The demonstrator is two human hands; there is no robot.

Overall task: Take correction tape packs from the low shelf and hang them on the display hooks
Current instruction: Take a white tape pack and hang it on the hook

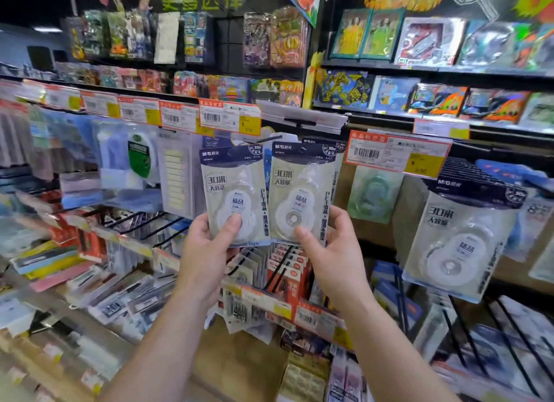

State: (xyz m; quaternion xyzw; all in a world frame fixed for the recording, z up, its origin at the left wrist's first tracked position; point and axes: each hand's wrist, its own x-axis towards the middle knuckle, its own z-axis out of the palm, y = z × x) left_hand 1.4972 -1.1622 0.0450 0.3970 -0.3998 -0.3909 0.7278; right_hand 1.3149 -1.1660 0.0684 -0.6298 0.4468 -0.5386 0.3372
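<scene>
Crowding both held packs (pixel 299 191) (upright) — price tags (pixel 229 118) above, bare hooks (pixel 156 221) beside.

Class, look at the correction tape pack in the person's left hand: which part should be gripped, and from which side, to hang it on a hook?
Grip the lower edge of the left pack from below, thumb on the front, as the left hand does. The pack stands upright with its dark header card and hang hole on top, so a low grip probably leaves the hole free for the hook.
</scene>
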